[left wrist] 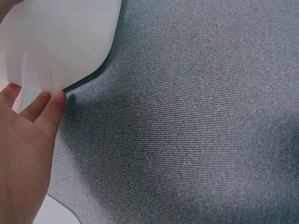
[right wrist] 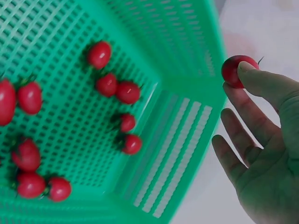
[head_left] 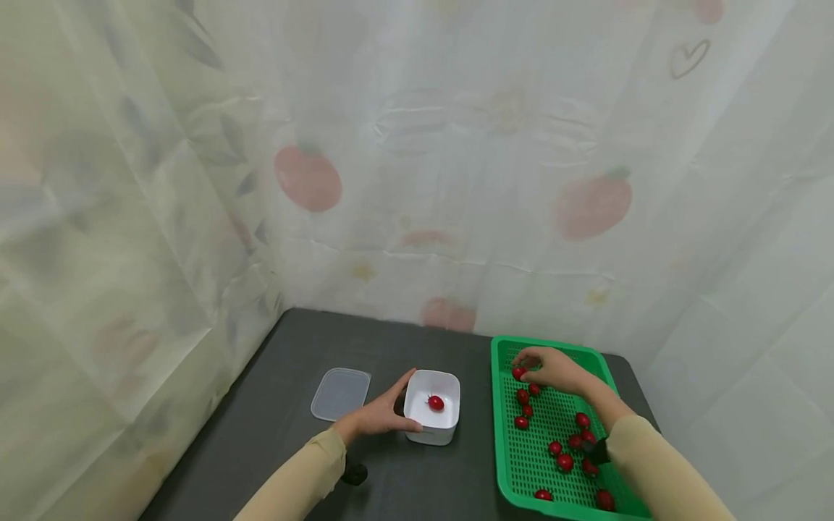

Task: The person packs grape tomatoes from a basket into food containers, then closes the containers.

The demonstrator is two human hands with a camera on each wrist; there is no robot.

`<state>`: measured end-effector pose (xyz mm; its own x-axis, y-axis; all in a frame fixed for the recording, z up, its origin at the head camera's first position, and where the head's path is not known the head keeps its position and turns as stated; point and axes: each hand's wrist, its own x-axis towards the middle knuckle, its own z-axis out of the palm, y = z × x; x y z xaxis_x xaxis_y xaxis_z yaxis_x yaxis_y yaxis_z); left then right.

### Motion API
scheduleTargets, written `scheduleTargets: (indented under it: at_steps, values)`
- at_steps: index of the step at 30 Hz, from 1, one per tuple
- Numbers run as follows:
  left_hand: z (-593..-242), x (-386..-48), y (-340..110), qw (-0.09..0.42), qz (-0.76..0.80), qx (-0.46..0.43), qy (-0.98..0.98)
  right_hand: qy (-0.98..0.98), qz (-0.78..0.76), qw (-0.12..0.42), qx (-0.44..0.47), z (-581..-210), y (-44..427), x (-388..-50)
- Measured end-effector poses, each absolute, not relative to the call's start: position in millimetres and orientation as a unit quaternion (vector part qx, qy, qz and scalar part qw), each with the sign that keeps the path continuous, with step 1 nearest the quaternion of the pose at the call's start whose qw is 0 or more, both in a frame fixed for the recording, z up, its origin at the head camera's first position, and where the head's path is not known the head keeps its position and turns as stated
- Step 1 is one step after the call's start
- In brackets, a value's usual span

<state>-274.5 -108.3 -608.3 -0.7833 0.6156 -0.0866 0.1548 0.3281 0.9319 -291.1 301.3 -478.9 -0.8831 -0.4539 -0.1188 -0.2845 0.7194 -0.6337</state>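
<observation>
At the middle of the table, my left hand [head_left: 374, 416] grips a small white square container [head_left: 438, 437], thumb on the near side and fingers on its left and far side. One red cherry tomato [head_left: 436, 403] lies inside it. The left wrist view shows fingertips against the container's wall [left wrist: 60, 46]. Over the far left part of a green basket [head_left: 499, 427], my right hand [head_left: 554, 369] pinches a cherry tomato [right wrist: 237, 71] between thumb and index finger. In the right wrist view the other fingers are spread, and several more cherry tomatoes [right wrist: 99, 54] lie in the basket.
A translucent lid [head_left: 341, 394] lies flat on the dark table [head_left: 391, 477], left of the container. The basket has raised, slotted walls. Patterned curtains [head_left: 417, 181] hang behind and along the sides. Black wrist straps [head_left: 355, 474] are partly visible.
</observation>
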Motion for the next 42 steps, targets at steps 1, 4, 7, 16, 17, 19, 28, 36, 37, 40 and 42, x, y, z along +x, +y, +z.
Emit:
scheduleTargets:
  at_steps: [1, 4, 7, 16, 17, 19, 28, 36, 37, 40, 42]
  values:
    - [-608.5, -274.5, -108.5, 0.220, 0.526, 0.245, 0.784, 0.915, -0.316, 0.134, -0.210, -477.8, 297.3, -291.9]
    - [-609.0, -274.5, -109.0, 0.223, 0.528, 0.243, 0.783, 0.912, -0.316, 0.136, -0.224, -477.0, 285.0, -294.4]
    - [-609.8, -274.9, -109.6, 0.222, 0.529, 0.244, 0.782, 0.907, -0.319, 0.138, -0.236, -476.5, 272.2, -297.3]
    - [-609.5, -274.8, -111.0, 0.222, 0.534, 0.249, 0.777, 0.901, -0.323, 0.143, -0.254, -477.8, 239.5, -303.7]
    - [-609.7, -274.7, -111.3, 0.223, 0.533, 0.249, 0.777, 0.900, -0.323, 0.145, -0.256, -477.6, 236.7, -304.0]
    - [-610.2, -274.7, -112.0, 0.222, 0.534, 0.250, 0.776, 0.897, -0.322, 0.144, -0.266, -477.3, 231.6, -304.7]
    - [-611.2, -274.9, -112.7, 0.228, 0.542, 0.231, 0.775, 0.891, -0.321, 0.157, -0.281, -482.0, 203.0, -312.4]
    - [-609.1, -273.9, -112.1, 0.240, 0.557, 0.232, 0.761, 0.878, -0.314, 0.183, -0.312, -489.9, 172.1, -316.3]
    - [-609.1, -273.7, -112.0, 0.240, 0.557, 0.232, 0.761, 0.877, -0.312, 0.184, -0.316, -490.7, 168.2, -316.2]
    - [-609.3, -273.5, -111.5, 0.239, 0.558, 0.233, 0.759, 0.878, -0.301, 0.193, -0.317, -492.0, 157.9, -315.2]
    - [-609.5, -274.0, -110.9, 0.241, 0.558, 0.234, 0.759, 0.881, -0.290, 0.196, -0.319, -492.9, 151.9, -314.0]
